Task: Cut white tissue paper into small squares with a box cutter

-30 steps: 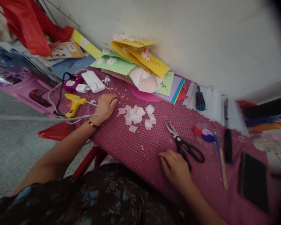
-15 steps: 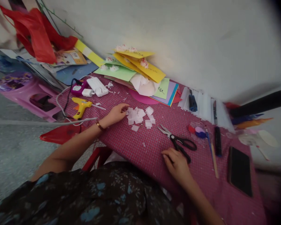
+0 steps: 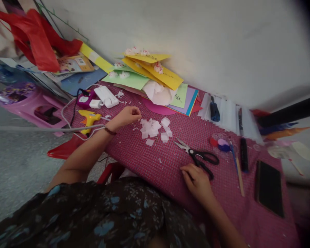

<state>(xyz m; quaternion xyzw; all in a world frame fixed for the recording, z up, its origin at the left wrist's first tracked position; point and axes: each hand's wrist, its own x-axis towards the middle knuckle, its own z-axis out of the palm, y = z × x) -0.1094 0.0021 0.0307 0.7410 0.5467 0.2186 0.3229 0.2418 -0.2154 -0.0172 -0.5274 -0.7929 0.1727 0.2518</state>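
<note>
Since half a second ago, our left hand (image 3: 130, 115) has been lifting slightly away from the paper squares (image 3: 150, 128), and is now showing up to the left of the scissors (image 3: 191, 151), beyond their blade tips. We are curling its fingers inward with thumb and fingertips close together; we cannot tell whether anything is sitting between them. The squares are lying left of the scissors, looking thin, pale and slightly see-through; most are overlapping in a loose heap, several are clustering toward the blades, and one is resting alone on the near side. Our right hand (image 3: 196, 181) is resting just on the near side of the scissors' handles, its fingers loosely bent, a narrow gap showing between thumb and forefinger. Farther left of the scissors, a yellow hot-glue gun (image 3: 90, 119) is lying on the checked tablecloth (image 3: 142, 162).
</note>
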